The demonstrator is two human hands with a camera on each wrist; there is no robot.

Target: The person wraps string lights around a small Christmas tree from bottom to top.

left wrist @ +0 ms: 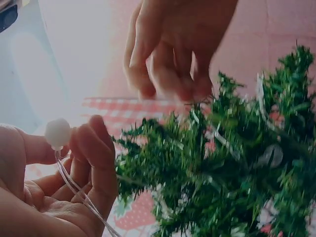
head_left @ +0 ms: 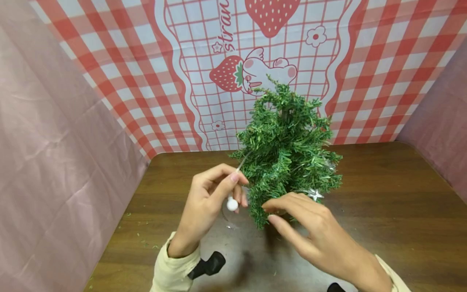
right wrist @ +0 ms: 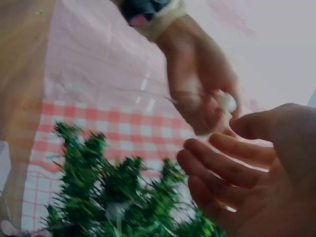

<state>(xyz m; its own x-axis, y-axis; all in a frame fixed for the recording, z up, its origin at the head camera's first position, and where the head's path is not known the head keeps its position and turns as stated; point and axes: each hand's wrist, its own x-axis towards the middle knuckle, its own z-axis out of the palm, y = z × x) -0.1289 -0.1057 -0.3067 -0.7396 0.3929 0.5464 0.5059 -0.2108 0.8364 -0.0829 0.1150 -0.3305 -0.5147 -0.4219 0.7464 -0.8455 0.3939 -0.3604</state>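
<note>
Brown wood-grain table [head_left: 386, 194], far corners rounded; greyish sheen [head_left: 292, 265] at near middle. Far side: red-and-white checked cloth [head_left: 120, 61] hung as a wall, meeting the table's far edge. Its middle is a white panel [head_left: 197, 87] with thin red grid and wavy white border [head_left: 178, 69]. Prints on panel: large strawberry [head_left: 271, 16] up top, smaller strawberry [head_left: 227, 74] below, pale cartoon animal [head_left: 271, 71], flower [head_left: 315, 37] on the right, sideways red lettering [head_left: 227, 28], cut off. Left: pale pink drape [head_left: 54, 162], creased. Right: darker pink drape [head_left: 438, 117]. Left wrist view: long white glow [left wrist: 34, 74], source unclear, washing out nearby surfaces.
</note>
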